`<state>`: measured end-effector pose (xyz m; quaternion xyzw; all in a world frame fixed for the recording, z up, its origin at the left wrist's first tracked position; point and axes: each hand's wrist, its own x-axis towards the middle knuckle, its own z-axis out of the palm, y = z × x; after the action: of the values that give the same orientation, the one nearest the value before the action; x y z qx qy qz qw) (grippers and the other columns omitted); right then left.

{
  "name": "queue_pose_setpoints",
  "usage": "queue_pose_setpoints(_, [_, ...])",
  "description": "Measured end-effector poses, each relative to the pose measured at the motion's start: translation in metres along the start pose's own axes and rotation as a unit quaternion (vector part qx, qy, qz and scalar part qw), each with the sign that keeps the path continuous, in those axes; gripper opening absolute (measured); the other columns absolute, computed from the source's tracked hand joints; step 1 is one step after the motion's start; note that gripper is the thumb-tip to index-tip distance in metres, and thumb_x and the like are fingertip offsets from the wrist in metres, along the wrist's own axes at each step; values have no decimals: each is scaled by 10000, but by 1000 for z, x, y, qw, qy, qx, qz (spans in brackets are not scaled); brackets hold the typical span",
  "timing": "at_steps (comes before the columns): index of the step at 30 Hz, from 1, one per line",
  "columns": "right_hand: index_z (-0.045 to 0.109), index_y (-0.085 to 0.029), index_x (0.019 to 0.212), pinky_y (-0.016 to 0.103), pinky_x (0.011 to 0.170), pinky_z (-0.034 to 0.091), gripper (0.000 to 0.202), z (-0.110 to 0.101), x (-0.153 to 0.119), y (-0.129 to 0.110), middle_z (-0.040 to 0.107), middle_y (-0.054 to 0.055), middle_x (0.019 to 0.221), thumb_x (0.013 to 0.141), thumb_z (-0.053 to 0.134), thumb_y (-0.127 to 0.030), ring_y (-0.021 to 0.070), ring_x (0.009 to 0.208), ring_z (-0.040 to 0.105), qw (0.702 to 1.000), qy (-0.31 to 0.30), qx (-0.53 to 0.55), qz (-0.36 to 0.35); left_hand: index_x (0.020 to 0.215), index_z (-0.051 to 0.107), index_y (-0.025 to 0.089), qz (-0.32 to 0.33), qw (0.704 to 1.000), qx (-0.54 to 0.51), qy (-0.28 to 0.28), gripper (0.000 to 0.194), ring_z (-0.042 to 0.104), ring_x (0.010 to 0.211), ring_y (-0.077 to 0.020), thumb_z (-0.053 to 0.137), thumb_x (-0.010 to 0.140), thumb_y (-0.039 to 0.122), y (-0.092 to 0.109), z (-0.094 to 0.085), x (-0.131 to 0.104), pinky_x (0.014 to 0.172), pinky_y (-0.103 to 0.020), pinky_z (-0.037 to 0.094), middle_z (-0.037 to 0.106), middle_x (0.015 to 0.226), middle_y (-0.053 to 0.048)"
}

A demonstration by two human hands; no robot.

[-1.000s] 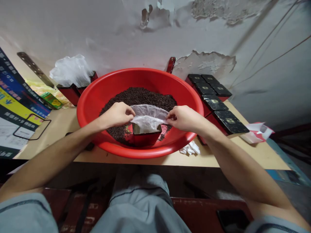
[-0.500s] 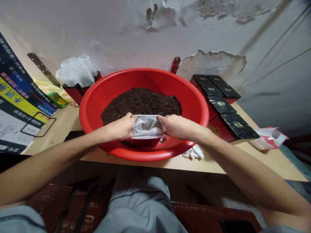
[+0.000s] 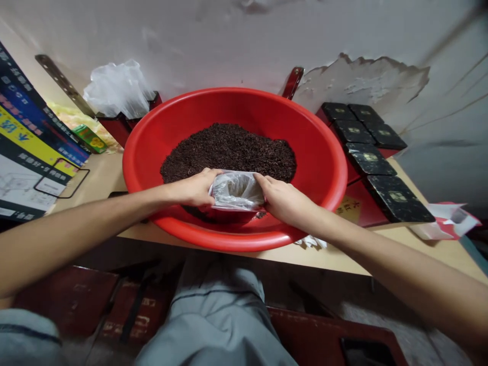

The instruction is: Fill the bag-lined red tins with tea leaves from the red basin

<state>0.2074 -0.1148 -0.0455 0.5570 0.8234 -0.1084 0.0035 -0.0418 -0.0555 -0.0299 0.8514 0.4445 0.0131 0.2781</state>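
Note:
A clear plastic bag [image 3: 238, 190] lines a red tin [image 3: 232, 216] inside the large red basin [image 3: 190, 109], its mouth folded out over the tin's rim. My left hand [image 3: 198, 188] grips the left side of the lined rim, thumb and fingers closed on it. On the opposite side my right hand [image 3: 284, 198] holds the rim the same way. Behind the tin lies a heap of dark loose tea leaves [image 3: 229, 150], with a few scraps near the tin's base. The bag's inside is shadowed, and its bottom is hidden.
Red tins with black lids [image 3: 396, 195] stand right of the basin. At left are open tins topped with a bundle of plastic bags [image 3: 118, 91], a green box [image 3: 90, 138] and a printed carton [image 3: 30, 137]. Crumpled white paper [image 3: 312, 241] lies by the table's front edge [image 3: 343, 264].
My view has shifted a little. Both hands stay at the tin's rim, and the bag's mouth looks slightly wider and more spread against the walls.

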Motion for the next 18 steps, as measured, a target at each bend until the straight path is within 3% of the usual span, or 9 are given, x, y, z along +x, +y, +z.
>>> queue_pose_setpoints(2, [294,-39,1598,401,946,542,784,0,-1,0,622,261,1387,861,559,-61,347,1201,676,1000,-6,-8,6,1562,441,169,-17,1000,-7,-10,952,666,1220,-307,745,660,118,4,0,-1,1013,-345,577,590,1425,-159])
queue_pose_setpoints(5, [331,-75,1575,344,924,539,810,-6,7,4,654,235,1361,825,635,-69,325,1181,689,999,-20,36,8,1588,403,212,-67,995,-70,-36,970,759,955,-260,749,687,114,7,0,-1,773,-320,648,592,1426,-155])
queue_pose_setpoints(8, [342,-127,1553,271,818,550,852,-13,19,8,732,181,1229,787,709,-71,275,1056,738,992,-63,99,39,1593,374,230,-83,984,-144,-67,965,758,774,-194,757,712,132,1,3,1,592,-264,628,606,1414,-153])
queue_pose_setpoints(13, [351,-151,1453,249,502,524,755,-17,31,11,766,161,1063,783,682,-45,205,660,724,961,-176,179,113,1589,348,232,-49,958,-256,-115,1001,754,878,-214,718,668,100,-20,15,9,553,-228,621,622,1395,-160])
queue_pose_setpoints(16, [385,-149,1405,252,494,542,682,-11,35,15,780,137,985,796,677,-49,212,662,732,948,-204,207,126,1570,387,235,-50,947,-276,-157,987,745,899,-231,702,643,109,-30,23,16,541,-225,615,673,1335,-146])
queue_pose_setpoints(18, [437,-162,1399,250,524,563,624,-3,37,18,783,96,937,828,668,-67,202,678,740,936,-230,239,117,1486,517,215,-85,944,-251,-196,901,742,830,-236,705,612,103,-35,30,23,515,-240,604,742,1200,-124])
